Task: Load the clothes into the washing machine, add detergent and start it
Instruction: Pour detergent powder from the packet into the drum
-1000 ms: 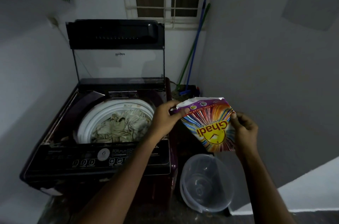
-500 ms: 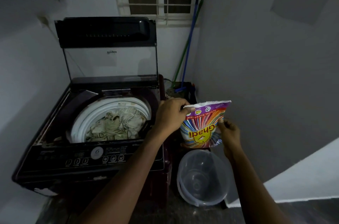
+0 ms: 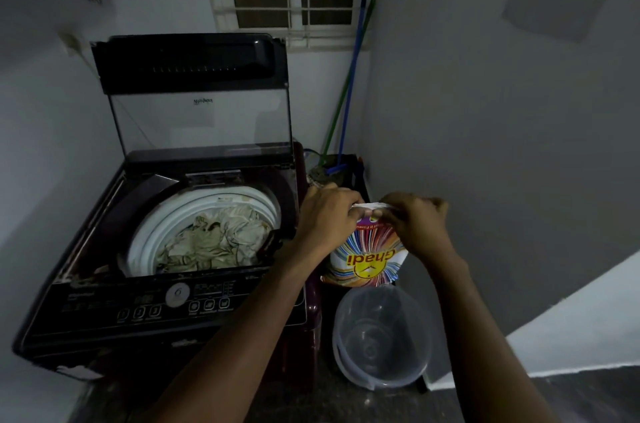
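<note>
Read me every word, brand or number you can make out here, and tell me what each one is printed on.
"Ghadi", upside down to the camera, on the detergent packet held by the left hand and right hand.
Small line on the packet's purple band near the top: partly covered, ends roughly "it Forever"; not sure.
Logo on the washing machine's glass lid: too blurred to read.
Button labels on the control panel: too small and dark to read.
</note>
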A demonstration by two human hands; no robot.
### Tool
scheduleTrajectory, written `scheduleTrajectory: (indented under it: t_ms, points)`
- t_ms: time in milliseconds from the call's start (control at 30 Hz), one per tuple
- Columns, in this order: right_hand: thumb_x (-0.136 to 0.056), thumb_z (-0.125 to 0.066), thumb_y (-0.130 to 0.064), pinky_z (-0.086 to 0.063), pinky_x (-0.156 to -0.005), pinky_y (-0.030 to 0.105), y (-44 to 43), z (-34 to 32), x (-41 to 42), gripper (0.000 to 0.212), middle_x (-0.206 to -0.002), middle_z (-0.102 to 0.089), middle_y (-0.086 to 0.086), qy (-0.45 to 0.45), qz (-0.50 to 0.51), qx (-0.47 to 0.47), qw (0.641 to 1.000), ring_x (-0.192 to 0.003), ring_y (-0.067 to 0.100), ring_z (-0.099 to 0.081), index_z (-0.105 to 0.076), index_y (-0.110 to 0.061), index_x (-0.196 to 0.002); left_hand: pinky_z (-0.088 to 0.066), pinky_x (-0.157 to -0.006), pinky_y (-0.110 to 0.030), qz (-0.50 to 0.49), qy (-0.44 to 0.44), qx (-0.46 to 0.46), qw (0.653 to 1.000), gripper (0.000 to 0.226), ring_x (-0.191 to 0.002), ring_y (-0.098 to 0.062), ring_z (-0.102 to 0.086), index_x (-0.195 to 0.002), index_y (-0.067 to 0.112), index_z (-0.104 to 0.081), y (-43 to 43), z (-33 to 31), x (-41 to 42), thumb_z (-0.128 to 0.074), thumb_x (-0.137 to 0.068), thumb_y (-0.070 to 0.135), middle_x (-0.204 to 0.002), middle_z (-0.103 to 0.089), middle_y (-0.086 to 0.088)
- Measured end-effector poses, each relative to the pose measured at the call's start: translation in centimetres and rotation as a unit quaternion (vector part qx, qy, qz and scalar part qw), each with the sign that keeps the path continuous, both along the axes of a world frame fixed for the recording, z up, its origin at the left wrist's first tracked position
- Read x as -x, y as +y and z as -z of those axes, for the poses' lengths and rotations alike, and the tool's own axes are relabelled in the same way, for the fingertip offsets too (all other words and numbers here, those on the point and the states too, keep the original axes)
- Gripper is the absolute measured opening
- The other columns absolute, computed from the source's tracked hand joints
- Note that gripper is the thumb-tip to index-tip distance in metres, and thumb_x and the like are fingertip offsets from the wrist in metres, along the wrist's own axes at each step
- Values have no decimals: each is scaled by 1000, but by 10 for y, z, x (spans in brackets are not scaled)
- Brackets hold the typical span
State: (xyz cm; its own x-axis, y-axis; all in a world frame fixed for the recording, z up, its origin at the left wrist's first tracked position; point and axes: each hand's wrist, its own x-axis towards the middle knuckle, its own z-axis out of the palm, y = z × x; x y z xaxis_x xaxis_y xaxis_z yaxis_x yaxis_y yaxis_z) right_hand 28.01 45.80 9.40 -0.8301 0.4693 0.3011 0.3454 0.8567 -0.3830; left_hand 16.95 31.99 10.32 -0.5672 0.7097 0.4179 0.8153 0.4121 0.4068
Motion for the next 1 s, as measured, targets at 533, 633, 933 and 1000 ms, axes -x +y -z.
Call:
scheduleTrajectory:
  t_ms: [533,633,933,1000]
  points:
    - [-86,-65,-20,-15,-79,29,-30,-10,-5,12,-89,-71,-12,73,19,-31,997,-93,15,-59,-70,-30,-87,-40,-55,-7,85,-367,-154,914,13,-58,10,-57,-86,30,-69,-54,28,32,-78,-82,22,-80,-70,14]
    - [-86,-67,-19,-15,-79,30,-34,-15,-9,12,-88,-71,-10,86,24,-21,996,-93,17,-59,-71,-29,-88,-47,-63,-11,88,-364,-188,908,10,-71,7,-64,-87,28,-70,-56,23,22,-74,-85,19,-83,-71,13]
    - [-87,-66,-25,-17,-76,31,-37,-41,-49,7,-91,-72,-8,159,-28,-34,986,-95,18,-60,-72,-25,-89,-54,-72,-21,51,-330,-265,905,12,-84,-5,-68,-83,31,-70,-61,-1,-36,-77,-81,23,-87,-74,8]
    - [-87,-66,-27,-16,-75,31,-36,-44,-57,6,-90,-72,-8,167,-34,-33,985,-93,18,-59,-72,-25,-89,-54,-73,-18,55,-324,-257,909,16,-88,-4,-70,-88,34,-72,-63,-6,-51,-79,-80,23,-92,-75,12]
